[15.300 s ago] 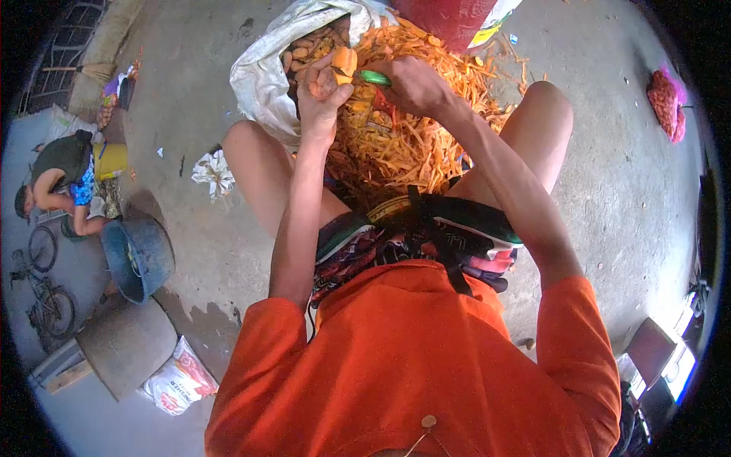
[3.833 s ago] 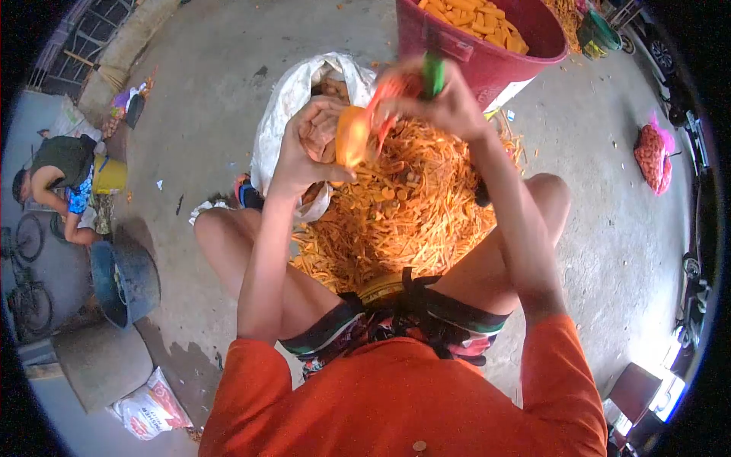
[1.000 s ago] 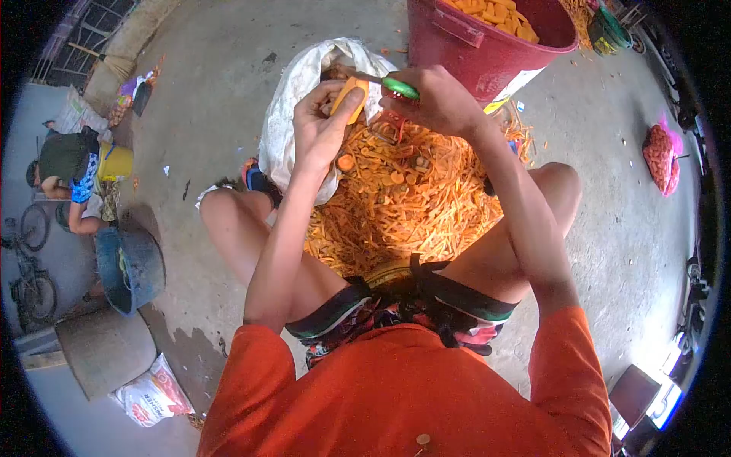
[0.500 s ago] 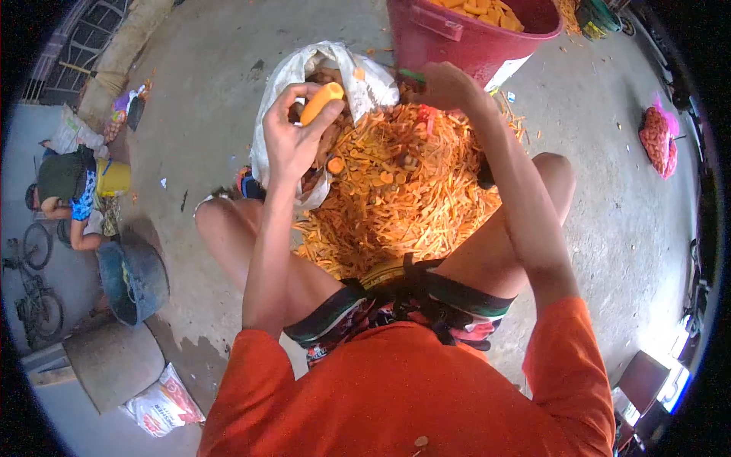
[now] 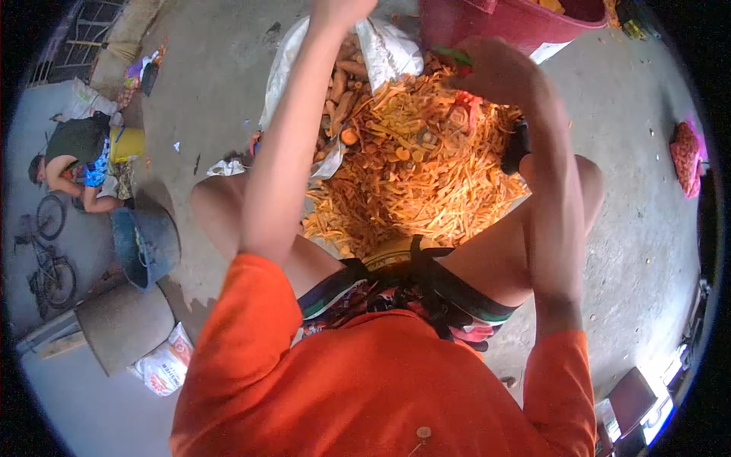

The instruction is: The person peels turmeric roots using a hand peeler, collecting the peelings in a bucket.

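Observation:
My left hand (image 5: pixel 343 9) is at the top edge, reaching toward the maroon tub; its fingers are cut off, so what it holds is hidden. My right hand (image 5: pixel 499 70) is closed around a tool with a green end (image 5: pixel 454 55); its working part cannot be made out. Just below that hand, something red (image 5: pixel 468 100) shows over the peelings. A wide heap of orange peelings and cut ends (image 5: pixel 411 171) lies between my legs. Left of it, an open white sack (image 5: pixel 392 55) holds unpeeled, brownish carrots (image 5: pixel 341 85).
The maroon tub (image 5: pixel 502 24) stands at the top, with orange pieces inside. At left, another person (image 5: pixel 76 148) bends near a yellow bucket (image 5: pixel 127 143) and a dark tub (image 5: pixel 152 247). A bicycle (image 5: pixel 53 263) is beyond. A pink net bag (image 5: pixel 687 160) lies at right.
My left hand has moved up from above the sack to the tub; the peeled carrot it held is out of sight. My right hand has shifted right with the green-ended tool. The view has shifted.

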The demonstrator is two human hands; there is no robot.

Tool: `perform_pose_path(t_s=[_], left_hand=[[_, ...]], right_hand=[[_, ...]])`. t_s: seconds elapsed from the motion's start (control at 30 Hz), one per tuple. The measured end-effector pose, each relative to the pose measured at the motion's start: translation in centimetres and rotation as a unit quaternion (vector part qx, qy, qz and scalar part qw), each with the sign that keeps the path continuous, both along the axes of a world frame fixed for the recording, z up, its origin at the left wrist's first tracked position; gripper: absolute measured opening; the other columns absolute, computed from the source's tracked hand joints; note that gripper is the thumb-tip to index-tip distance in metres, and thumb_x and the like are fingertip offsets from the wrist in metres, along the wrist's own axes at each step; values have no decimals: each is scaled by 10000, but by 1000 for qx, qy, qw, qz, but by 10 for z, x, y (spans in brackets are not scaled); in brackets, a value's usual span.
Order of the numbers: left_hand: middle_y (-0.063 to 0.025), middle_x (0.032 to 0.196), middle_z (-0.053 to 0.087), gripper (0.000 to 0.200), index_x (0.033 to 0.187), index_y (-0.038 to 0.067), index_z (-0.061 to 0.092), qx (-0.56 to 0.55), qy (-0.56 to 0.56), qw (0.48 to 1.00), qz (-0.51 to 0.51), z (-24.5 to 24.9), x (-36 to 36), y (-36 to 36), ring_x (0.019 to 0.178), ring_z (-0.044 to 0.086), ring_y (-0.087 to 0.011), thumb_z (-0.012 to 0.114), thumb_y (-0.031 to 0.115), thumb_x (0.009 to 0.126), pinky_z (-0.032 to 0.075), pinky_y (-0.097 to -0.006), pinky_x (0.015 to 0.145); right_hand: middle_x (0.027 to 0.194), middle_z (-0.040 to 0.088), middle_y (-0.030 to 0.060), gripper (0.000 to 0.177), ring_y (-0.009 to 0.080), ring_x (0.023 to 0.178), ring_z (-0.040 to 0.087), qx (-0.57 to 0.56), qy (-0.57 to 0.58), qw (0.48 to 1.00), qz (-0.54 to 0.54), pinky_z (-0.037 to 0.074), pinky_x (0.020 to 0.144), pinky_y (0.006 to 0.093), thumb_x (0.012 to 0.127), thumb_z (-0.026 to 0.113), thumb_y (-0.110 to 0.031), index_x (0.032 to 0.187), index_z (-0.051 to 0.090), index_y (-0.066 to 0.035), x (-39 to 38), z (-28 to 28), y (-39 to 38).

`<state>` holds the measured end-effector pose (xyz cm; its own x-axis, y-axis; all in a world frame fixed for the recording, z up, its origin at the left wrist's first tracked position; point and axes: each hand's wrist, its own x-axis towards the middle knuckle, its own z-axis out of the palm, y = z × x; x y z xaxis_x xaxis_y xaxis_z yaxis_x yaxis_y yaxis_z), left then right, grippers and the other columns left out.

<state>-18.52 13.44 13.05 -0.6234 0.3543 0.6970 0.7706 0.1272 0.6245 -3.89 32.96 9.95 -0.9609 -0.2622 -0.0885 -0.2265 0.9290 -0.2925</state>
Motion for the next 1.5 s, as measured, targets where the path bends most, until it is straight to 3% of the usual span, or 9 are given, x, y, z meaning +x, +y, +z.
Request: perform_pose_path(t_s=[0.2, 0.33, 0.43, 0.53, 0.8, 0.97, 1.1, 1.23, 1.5], left_hand=[[-130, 1005, 742, 517, 1198, 92, 691, -454, -300, 770, 333, -233, 66, -134, 951, 720, -312, 761, 458, 840, 560, -423, 814], [-138, 1054, 734, 596, 1279, 101, 642, -473, -311, 759, 323, -278, 74, -149, 952, 720, -305, 797, 447, 818, 567, -415, 824], [-131, 1033, 742, 537, 1204, 113, 695, -494, -351, 712, 355, -266, 52, -146, 939, 721, -299, 831, 424, 787, 564, -404, 810], [-114, 944, 766, 336, 990, 116, 788, -426, -284, 828, 229, -241, 17, -170, 864, 731, -277, 834, 371, 776, 557, -374, 770], [-71, 1177, 701, 471, 1252, 72, 676, -210, -364, 907, -17, -12, 6, -197, 1018, 668, -189, 643, 446, 966, 527, -362, 929], [-64, 1163, 660, 618, 1406, 111, 523, 121, -604, 749, -244, -50, 75, -126, 1071, 646, -205, 437, 593, 1029, 522, -342, 952], [-34, 1049, 651, 501, 1317, 76, 563, 140, -617, 769, -93, -69, 107, -81, 947, 628, -167, 503, 495, 1049, 520, -326, 897], [-55, 1056, 692, 530, 1201, -8, 677, -28, -317, 948, 22, -62, 114, -87, 966, 620, -113, 729, 443, 928, 494, -253, 847], [-1, 816, 677, 274, 891, 11, 680, 89, -213, 968, 102, -33, 122, -93, 724, 574, -52, 863, 203, 819, 478, -222, 676]], right_hand=[[959, 727, 223, 501, 399, 938, 700, 8, 20, 1000, 6, 569, 841, 472, 837, 760, -470, 1122, 716, -60, 9, 29, 4], [1071, 694, 203, 459, 393, 1040, 650, -22, -28, 999, -2, 508, 875, 480, 851, 755, -394, 1146, 673, -52, 10, 22, 3], [1085, 693, 204, 459, 389, 1047, 651, -41, -13, 999, 13, 511, 885, 475, 850, 758, -387, 1158, 673, -56, 8, 19, 2], [1030, 712, 200, 440, 385, 983, 681, -27, -2, 999, 34, 543, 853, 470, 852, 752, -399, 1148, 688, -80, 3, 19, 2], [922, 704, 191, 424, 365, 894, 684, -40, -38, 997, 50, 533, 822, 454, 841, 770, -398, 1097, 695, -68, -2, 6, -6], [835, 688, 191, 392, 340, 770, 663, -44, -47, 997, 34, 522, 742, 459, 824, 785, -378, 980, 669, -38, -21, 8, -16], [896, 687, 224, 330, 400, 790, 651, -90, 7, 994, 62, 513, 709, 459, 873, 748, -299, 1026, 653, -23, -21, 2, -22], [848, 677, 226, 283, 437, 795, 646, -169, 64, 981, 75, 508, 683, 463, 919, 718, -255, 1054, 647, -17, -11, 5, -43], [809, 676, 229, 232, 452, 768, 641, -234, 131, 955, 125, 508, 663, 510, 962, 652, -264, 983, 677, -35, -10, 5, -74]])
